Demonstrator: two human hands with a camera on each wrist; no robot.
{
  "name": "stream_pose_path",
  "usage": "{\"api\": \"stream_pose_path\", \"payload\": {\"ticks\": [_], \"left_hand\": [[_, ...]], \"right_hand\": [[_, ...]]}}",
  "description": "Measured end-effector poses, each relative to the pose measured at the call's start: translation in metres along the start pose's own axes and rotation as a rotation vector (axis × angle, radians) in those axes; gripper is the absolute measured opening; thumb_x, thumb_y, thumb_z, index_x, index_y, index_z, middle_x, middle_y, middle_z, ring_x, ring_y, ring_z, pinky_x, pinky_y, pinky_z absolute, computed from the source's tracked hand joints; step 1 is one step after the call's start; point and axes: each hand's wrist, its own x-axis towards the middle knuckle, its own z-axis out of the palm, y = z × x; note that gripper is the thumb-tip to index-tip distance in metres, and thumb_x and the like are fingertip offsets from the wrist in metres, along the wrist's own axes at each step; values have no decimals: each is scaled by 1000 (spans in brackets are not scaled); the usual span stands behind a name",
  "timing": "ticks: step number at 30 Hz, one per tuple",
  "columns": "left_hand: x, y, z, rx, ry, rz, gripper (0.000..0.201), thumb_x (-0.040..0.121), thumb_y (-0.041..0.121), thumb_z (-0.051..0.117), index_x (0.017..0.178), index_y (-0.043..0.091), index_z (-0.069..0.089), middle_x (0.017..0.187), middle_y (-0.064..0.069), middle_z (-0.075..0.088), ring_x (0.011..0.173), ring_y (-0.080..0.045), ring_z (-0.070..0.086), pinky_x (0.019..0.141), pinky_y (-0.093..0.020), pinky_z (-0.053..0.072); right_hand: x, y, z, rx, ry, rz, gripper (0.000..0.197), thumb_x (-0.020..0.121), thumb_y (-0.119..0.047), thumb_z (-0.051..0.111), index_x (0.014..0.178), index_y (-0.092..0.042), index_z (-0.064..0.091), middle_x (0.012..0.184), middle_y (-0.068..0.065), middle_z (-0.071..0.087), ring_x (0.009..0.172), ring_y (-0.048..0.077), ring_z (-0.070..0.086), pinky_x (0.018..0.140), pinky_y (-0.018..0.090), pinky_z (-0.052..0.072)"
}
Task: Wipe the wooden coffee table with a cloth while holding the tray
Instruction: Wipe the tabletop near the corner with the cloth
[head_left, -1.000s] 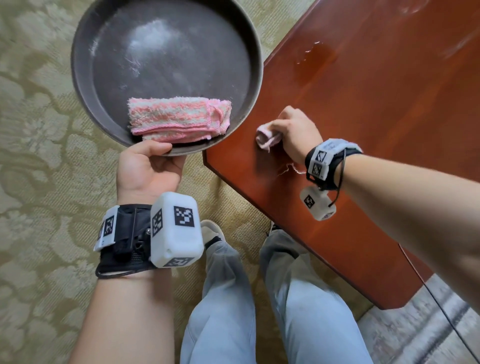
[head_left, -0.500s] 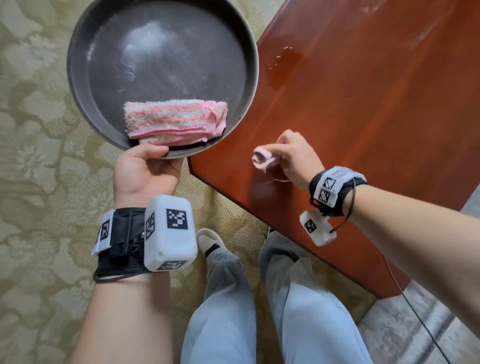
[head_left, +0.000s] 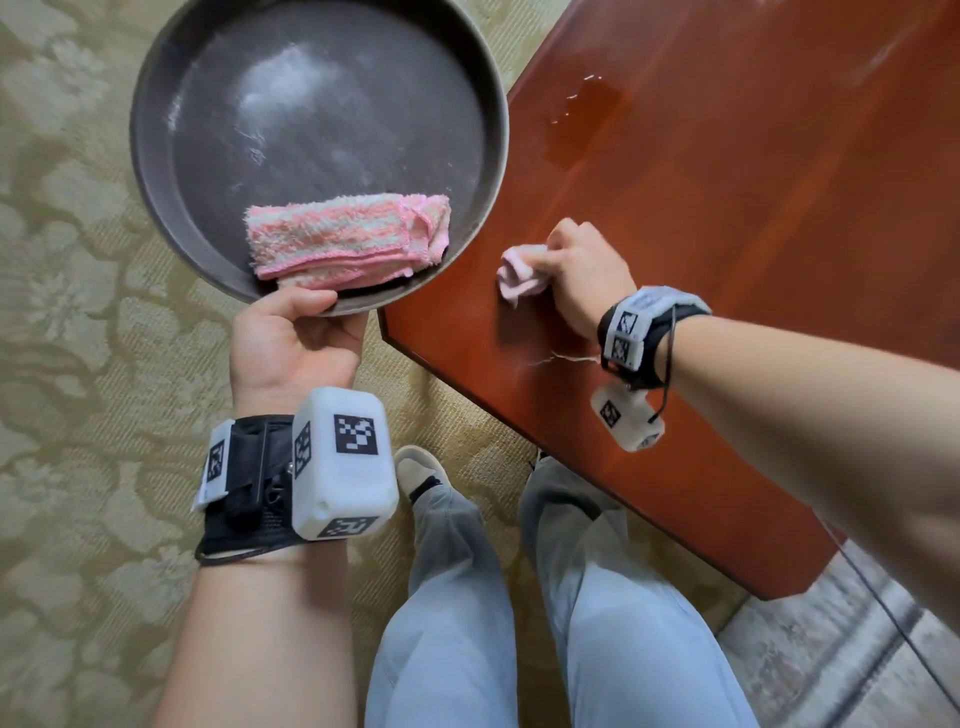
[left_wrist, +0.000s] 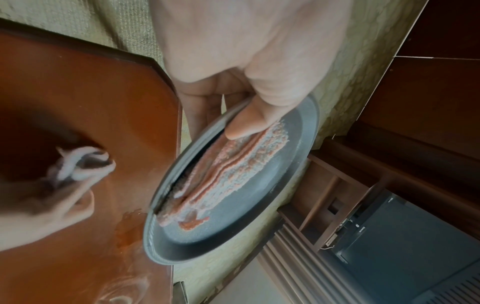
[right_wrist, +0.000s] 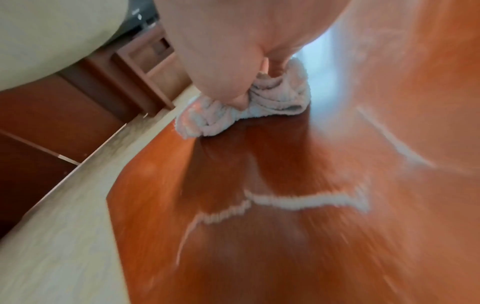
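My left hand: it is closest to me. My thumb lies over the near rim of the tray and my fingers curl under it, so it is clamped on the tray.
Tray: round, dark grey, with a low wall all around. I hold it up over the carpet, just beside the table corner. I think it is stiff and a bit slippery, so the rim is the best place to hold.
Folded towel: pink and white stripes, fluffy. It lies inside the tray near my thumb. I think it could slide if I tip the tray.
My right hand: my fingers are bunched tight around the cloth, pressing it down on the table.
Cloth: small, pale pink, all scrunched up. It looks soft and light, and I think it squashes easily. Holding it in a ball seems best.
Table: shiny red-brown wood with a cut-off corner. A thin white streak lies near my wrist.
Wet patch: a little puddle farther away. I think it is not wiped yet.
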Motion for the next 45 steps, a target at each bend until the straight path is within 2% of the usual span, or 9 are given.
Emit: {"api": "stream_pose_path", "payload": {"ticks": [4, 7, 11, 15, 20, 24, 28, 35, 45], "left_hand": [[-2, -7, 13, 28, -12, -5, 28, 60, -13, 44, 77, -2, 63, 87, -17, 68, 86, -36, 70, 92, -47, 56], [-6, -13, 27, 65, -40, -8, 28, 60, -12, 43, 77, -2, 63, 86, -17, 69, 85, -36, 71, 94, -47, 55], [-9, -31, 42, 86, -44, -29, 28, 60, -13, 43, 70, -1, 67, 92, -17, 68, 106, -38, 67, 101, -48, 51], [-8, -55, 59, 90, -47, -47, 37, 57, -15, 44, 87, 0, 59, 111, -17, 61, 125, -38, 57, 104, -48, 48], [-7, -84, 83, 110, -42, -57, 41, 59, -15, 42, 92, 0, 62, 108, -18, 65, 111, -38, 65, 99, -49, 51], [-9, -104, 98, 125, -30, -47, 37, 59, -14, 42, 87, 0, 62, 101, -18, 66, 111, -38, 66, 97, -50, 52], [-12, -114, 105, 116, -24, -32, 41, 60, -14, 42, 93, 0, 61, 104, -18, 67, 117, -37, 63, 97, -49, 52], [-17, -105, 95, 124, -30, -10, 38, 60, -14, 42, 88, -1, 63, 96, -18, 69, 103, -38, 67, 102, -48, 50], [-27, -64, 37, 141, -86, -48, 36, 60, -14, 42, 83, -3, 68, 96, -19, 69, 95, -38, 70, 97, -49, 52]], "right_hand": [[-37, 6, 20, -12, -63, -168, 11, 84, -33, 62, 85, -31, 73, 88, 5, 52, 79, 25, 48, 63, 40, 48], [-50, 17, 37, -72, -69, -238, 23, 83, -12, 71, 96, -31, 74, 91, 4, 53, 80, 24, 47, 66, 41, 48], [-46, 19, 23, -24, -57, -330, 34, 85, -11, 64, 108, -35, 72, 92, 6, 54, 80, 26, 46, 66, 37, 45], [-32, 54, -21, 232, 202, 5, 50, 83, -9, 48, 120, -38, 66, 93, 4, 50, 86, 25, 48, 72, 35, 43], [-37, 140, -59, 231, 250, 472, 33, 93, -22, 44, 119, -27, 63, 106, 9, 53, 94, 33, 58, 80, 39, 48], [-58, 187, -70, 95, 252, 626, 31, 90, -22, 44, 119, -25, 57, 111, 11, 49, 89, 41, 58, 77, 44, 47], [-76, 206, -65, 25, 189, 613, 43, 88, -20, 47, 130, -27, 50, 110, 13, 48, 81, 42, 57, 72, 45, 49], [-82, 182, -36, -33, 42, 577, 83, 80, -3, 63, 151, -16, 23, 115, 18, 39, 66, 35, 46, 58, 40, 38], [-91, 61, 26, 30, -7, 464, 67, 90, -10, 50, 150, -16, 22, 112, 14, 36, 67, 36, 47, 62, 40, 33]]}}
